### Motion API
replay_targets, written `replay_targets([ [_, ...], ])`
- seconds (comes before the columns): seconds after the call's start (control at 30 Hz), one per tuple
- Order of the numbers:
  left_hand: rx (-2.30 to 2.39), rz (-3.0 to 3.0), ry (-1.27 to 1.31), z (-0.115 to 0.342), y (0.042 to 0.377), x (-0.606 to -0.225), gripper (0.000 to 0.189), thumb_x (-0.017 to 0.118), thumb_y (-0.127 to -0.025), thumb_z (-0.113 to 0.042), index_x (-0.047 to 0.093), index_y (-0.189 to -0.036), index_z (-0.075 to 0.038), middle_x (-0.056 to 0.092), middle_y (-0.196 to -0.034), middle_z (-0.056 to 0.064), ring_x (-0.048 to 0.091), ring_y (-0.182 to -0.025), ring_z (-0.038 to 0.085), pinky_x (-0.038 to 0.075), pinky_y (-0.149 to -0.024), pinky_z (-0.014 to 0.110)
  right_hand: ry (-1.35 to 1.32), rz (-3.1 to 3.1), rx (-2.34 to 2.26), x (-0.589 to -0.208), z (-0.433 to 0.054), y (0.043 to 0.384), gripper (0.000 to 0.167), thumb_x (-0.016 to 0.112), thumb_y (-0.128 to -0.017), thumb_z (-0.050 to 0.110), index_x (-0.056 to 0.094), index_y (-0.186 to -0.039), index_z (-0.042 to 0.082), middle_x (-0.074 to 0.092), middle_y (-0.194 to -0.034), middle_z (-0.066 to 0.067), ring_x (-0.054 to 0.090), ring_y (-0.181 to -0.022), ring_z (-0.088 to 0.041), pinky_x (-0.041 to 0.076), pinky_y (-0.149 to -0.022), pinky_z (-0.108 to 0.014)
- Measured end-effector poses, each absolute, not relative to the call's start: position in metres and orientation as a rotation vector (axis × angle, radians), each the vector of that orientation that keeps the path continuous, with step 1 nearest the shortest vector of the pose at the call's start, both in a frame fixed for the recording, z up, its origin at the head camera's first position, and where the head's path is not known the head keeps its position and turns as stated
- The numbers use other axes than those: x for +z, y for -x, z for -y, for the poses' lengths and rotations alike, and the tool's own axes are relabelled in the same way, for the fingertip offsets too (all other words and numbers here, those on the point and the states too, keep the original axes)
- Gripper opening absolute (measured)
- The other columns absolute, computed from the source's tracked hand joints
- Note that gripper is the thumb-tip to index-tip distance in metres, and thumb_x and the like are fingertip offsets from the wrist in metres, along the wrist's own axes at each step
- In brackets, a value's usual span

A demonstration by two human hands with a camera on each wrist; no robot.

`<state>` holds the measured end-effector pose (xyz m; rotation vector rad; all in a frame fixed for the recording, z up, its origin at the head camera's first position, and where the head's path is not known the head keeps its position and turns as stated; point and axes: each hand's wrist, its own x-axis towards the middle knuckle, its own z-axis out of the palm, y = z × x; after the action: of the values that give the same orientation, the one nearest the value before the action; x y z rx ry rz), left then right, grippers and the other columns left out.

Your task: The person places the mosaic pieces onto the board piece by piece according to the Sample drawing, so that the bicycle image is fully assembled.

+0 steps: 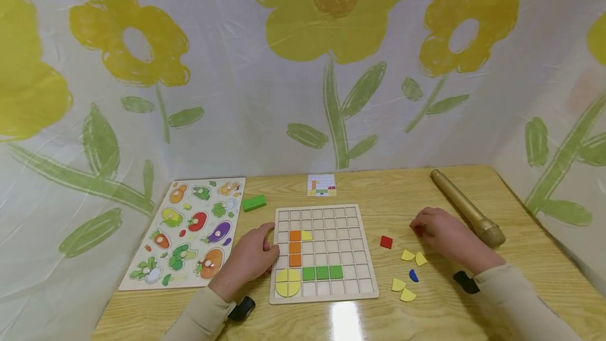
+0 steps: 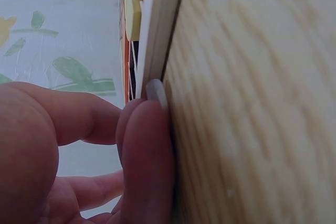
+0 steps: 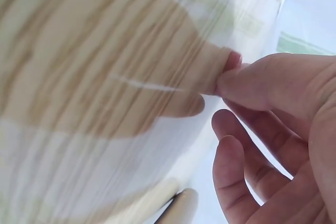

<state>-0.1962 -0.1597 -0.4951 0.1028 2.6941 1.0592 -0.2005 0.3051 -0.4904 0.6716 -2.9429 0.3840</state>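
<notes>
My left hand (image 1: 248,258) rests at the left side of a wooden grid board (image 1: 333,250), its fingertips touching the board's edge (image 2: 156,35) in the left wrist view. On the board sit orange squares (image 1: 295,247), green squares (image 1: 322,273), yellow quarter-circles forming a disc (image 1: 288,282) and a single yellow quarter-circle (image 1: 306,236). Over the table to the right, my right hand (image 1: 440,231) pinches a small red piece (image 3: 232,60) between thumb and finger; its full shape is hidden. Nearby lie a red square (image 1: 386,242), several yellow quarter-circles (image 1: 407,255) and a blue half-circle (image 1: 414,276).
A vegetable puzzle board (image 1: 189,241) lies at the left, with a green block (image 1: 254,203) beside it. Behind the grid lies a small pattern card (image 1: 321,185). A gold microphone (image 1: 466,207) is at the right. A flowered cloth (image 1: 227,93) surrounds the table.
</notes>
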Motion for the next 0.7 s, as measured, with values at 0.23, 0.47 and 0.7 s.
replay_targets([
  [0.23, 1.058, -2.699, -0.099, 0.160, 0.195, -0.496, 0.064, 0.071, -0.100, -0.020, 0.050, -0.160, -0.008, 0.061, -0.078, 0.001, 0.063, -0.052, 0.015, 0.045, -0.055, 0.031, -0.604, 2.988, 0.456, -0.490, -0.309, 0.198, 0.019, 0.080, -0.089, 0.001, 0.081, -0.104, 0.012, 0.073, -0.100, 0.005, 0.066, -0.092, -0.013, 0.060, -0.084, -0.038],
  [0.47, 1.069, -2.692, -0.099, 0.160, 0.195, -0.496, 0.065, 0.070, -0.100, -0.020, 0.049, -0.160, -0.008, 0.061, -0.079, 0.002, 0.063, -0.052, 0.016, 0.046, -0.056, 0.031, -0.583, 3.004, 0.493, -0.483, -0.299, 0.193, 0.014, 0.082, -0.090, 0.011, 0.081, -0.103, 0.016, 0.073, -0.102, 0.006, 0.066, -0.091, -0.011, 0.059, -0.083, -0.038],
  [0.7, 1.047, -2.707, -0.101, 0.159, 0.197, -0.495, 0.065, 0.070, -0.100, -0.021, 0.050, -0.160, -0.008, 0.061, -0.078, 0.002, 0.062, -0.051, 0.016, 0.045, -0.056, 0.031, -0.657, 2.982, 0.511, -0.471, -0.263, 0.186, 0.012, 0.082, -0.094, 0.013, 0.081, -0.107, 0.013, 0.073, -0.105, 0.003, 0.067, -0.096, -0.015, 0.061, -0.085, -0.040],
])
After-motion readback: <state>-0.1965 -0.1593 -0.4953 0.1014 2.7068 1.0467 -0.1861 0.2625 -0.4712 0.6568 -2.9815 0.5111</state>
